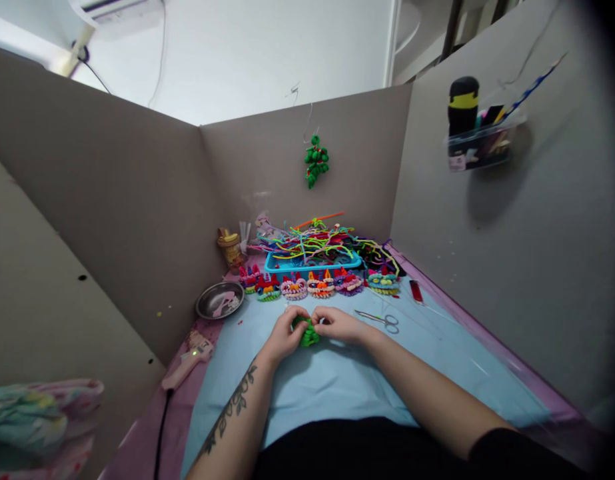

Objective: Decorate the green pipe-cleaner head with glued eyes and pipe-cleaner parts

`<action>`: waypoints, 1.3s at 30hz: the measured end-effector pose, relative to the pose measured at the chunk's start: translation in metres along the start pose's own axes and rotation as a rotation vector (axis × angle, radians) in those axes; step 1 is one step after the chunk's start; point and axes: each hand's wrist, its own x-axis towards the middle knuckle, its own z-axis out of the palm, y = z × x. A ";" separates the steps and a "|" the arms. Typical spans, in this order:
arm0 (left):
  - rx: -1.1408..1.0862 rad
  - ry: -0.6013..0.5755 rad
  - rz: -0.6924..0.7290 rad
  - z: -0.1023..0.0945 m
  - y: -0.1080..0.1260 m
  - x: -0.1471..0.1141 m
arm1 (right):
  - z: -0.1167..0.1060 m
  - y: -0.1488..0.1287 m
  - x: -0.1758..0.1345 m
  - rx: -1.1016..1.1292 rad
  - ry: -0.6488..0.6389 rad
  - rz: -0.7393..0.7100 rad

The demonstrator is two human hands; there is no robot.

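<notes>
Between my two hands, just above the blue cloth (237,373), is a bright green fuzzy piece (310,335) with bumpy loops, like bent pipe cleaner. My left hand (290,328) curls around its left side, thumb and fingers closed on it. From the right, my right hand (334,325) pinches its upper edge with thumb and forefinger. Part of the piece is hidden behind the fingers. Beyond my hands stands a row of several colourful fuzzy animal heads (294,287). A pair of scissors (380,320) lies to the right of my right hand.
Behind the row, a blue tray (312,265) overflows with pipe cleaners. At left are a metal bowl (207,303), a pink glue gun (190,365) with a black cord, and a jar (230,250). A red-handled tool (416,291) lies at right. Grey panels (307,180) enclose the table.
</notes>
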 end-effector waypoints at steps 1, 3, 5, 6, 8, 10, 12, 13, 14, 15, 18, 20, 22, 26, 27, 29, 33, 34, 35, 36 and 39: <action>0.001 -0.005 -0.001 0.000 0.000 0.000 | 0.000 0.000 0.000 -0.010 0.007 -0.005; 0.001 -0.011 -0.005 0.000 0.000 0.000 | 0.000 -0.002 0.000 -0.034 0.031 -0.016; -0.001 -0.009 -0.012 0.000 0.000 0.000 | 0.000 -0.005 0.001 -0.043 0.065 -0.016; -0.003 -0.005 -0.018 -0.001 0.000 0.000 | 0.000 -0.006 0.001 -0.042 0.085 -0.008; -0.007 0.009 -0.033 -0.001 -0.001 0.001 | -0.001 -0.008 0.002 -0.041 0.128 0.012; -0.016 0.027 -0.047 -0.001 -0.002 0.001 | -0.002 -0.010 0.002 -0.073 0.171 0.011; -0.027 0.041 -0.055 0.000 -0.004 0.002 | -0.002 -0.012 0.001 -0.144 0.211 -0.035; -0.033 0.045 -0.056 0.000 -0.005 0.002 | -0.002 -0.013 0.000 -0.188 0.228 -0.070; -0.038 0.048 -0.058 0.000 -0.005 0.002 | -0.002 -0.014 -0.001 -0.232 0.243 -0.106; -0.043 0.049 -0.058 0.001 -0.006 0.002 | -0.001 -0.015 -0.002 -0.275 0.255 -0.137; -0.048 0.050 -0.059 0.002 -0.007 0.001 | 0.001 -0.019 -0.004 -0.374 0.260 -0.183; -0.043 0.048 -0.060 0.002 -0.007 0.001 | 0.002 -0.020 -0.005 -0.412 0.254 -0.183; -0.038 0.046 -0.062 0.002 -0.007 0.001 | 0.004 -0.022 -0.004 -0.432 0.255 -0.169; -0.036 0.042 -0.055 0.002 -0.006 0.001 | 0.006 -0.022 -0.002 -0.444 0.286 -0.152; -0.036 0.043 -0.051 0.002 -0.006 0.002 | 0.006 -0.021 -0.002 -0.439 0.290 -0.155; -0.035 0.045 -0.046 0.002 -0.006 0.002 | 0.006 -0.020 -0.002 -0.414 0.290 -0.160; -0.022 0.055 -0.045 0.002 -0.007 0.001 | 0.005 -0.017 -0.002 -0.320 0.295 -0.118; -0.016 0.061 -0.047 0.002 -0.007 0.001 | 0.005 -0.017 -0.002 -0.304 0.298 -0.104; -0.012 0.065 -0.048 0.002 -0.007 0.001 | 0.005 -0.017 -0.002 -0.297 0.302 -0.091; -0.009 0.066 -0.048 0.002 -0.008 0.001 | 0.006 -0.017 -0.002 -0.299 0.306 -0.078; -0.010 0.050 -0.041 0.001 -0.008 0.001 | 0.007 -0.020 -0.003 -0.314 0.331 -0.043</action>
